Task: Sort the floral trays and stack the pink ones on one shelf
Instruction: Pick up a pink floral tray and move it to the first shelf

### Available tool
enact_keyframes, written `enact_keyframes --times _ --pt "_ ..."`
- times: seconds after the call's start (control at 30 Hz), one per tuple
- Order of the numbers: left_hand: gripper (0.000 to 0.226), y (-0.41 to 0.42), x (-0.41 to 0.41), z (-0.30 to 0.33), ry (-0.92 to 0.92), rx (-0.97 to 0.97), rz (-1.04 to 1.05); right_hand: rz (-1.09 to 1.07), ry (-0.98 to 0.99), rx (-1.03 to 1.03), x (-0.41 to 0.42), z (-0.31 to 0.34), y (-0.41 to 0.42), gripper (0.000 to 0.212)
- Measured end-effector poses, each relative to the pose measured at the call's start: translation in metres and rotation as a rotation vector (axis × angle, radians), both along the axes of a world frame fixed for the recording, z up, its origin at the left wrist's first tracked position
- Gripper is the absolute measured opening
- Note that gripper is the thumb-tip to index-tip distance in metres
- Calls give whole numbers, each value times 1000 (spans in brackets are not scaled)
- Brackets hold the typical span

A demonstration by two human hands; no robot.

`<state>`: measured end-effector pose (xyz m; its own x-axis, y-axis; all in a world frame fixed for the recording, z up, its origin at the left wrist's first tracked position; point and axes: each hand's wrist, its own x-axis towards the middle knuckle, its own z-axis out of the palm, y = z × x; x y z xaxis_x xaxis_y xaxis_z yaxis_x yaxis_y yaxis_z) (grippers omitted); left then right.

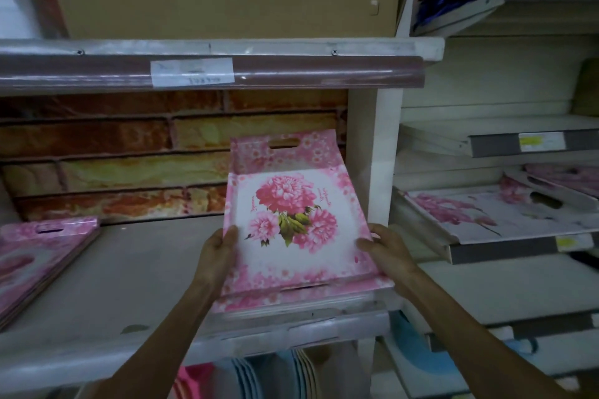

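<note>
Left hand [217, 251] grasps left rim of pink floral tray [293, 220], thumb on tray face. Right hand [387, 251] grasps right rim, thumb likewise on top. Both grips clenched on tray. Tray tilted, far handle end raised, near end at front edge of middle shelf [136, 272]. Stack of pink trays [35, 256] at left end of same shelf, well apart. White tray with pink blossoms [486, 214] on right-hand shelf [505, 248].
</note>
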<state>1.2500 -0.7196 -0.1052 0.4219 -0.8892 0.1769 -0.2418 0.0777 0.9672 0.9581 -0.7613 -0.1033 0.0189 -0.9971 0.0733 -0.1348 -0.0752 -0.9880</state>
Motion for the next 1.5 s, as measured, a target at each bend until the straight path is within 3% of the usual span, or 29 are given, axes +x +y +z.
enact_keyframes --times 0.13,0.5,0.63,1.1,1.3,1.4,1.5 --pt "28 -20 3 -15 -113 59 33 -8 -15 30 -1 -9 -7 28" --pt "32 -53 19 -51 -654 255 126 -1 150 84 11 -55 -32 32" --pt "28 -54 27 -66 -596 225 132 19 245 81 14 -60 -36 31" --pt "26 -51 27 -69 -710 269 82 -16 432 69 16 -64 -40 30" --pt "33 -53 31 -67 -838 327 69 -69 380 101 9 -58 -42 41" --pt "33 -55 31 -58 -871 111 108 -125 343 0 -11 -40 -34 26" --pt "20 -46 5 -27 -640 -140 42 -191 294 -134 -40 -14 -19 14"
